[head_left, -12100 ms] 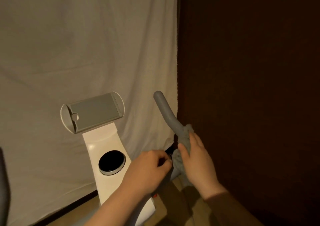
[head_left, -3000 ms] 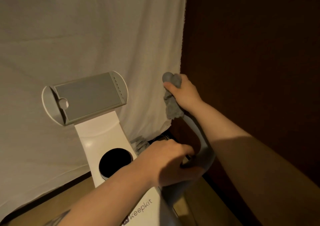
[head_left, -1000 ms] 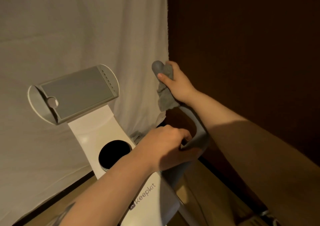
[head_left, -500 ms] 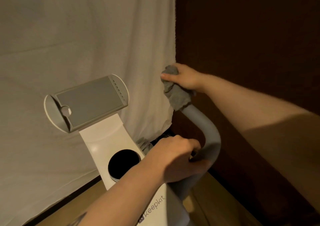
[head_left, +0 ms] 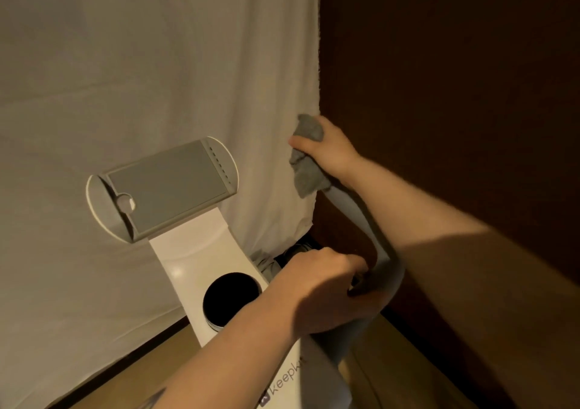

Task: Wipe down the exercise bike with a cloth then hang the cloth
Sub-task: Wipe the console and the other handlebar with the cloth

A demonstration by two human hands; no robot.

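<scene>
Upward and slightly leftward the grey handlebar (head_left: 361, 217) is seen to run, its long axis rising from a bend near the white bike column (head_left: 201, 261) to its tip against the white sheet (head_left: 141, 78). One grey cloth (head_left: 306, 157), crumpled and matte, is wrapped over that tip, a loose end hanging below. It is gripped by the right hand (head_left: 329, 151), whose fingers are curled round cloth and bar together. The left hand (head_left: 323, 292) is closed around the bar's lower bend. One tilted grey tablet holder (head_left: 166, 188) and one round black dial (head_left: 230, 298) are carried on the column. Two bare forearms are visible.
</scene>
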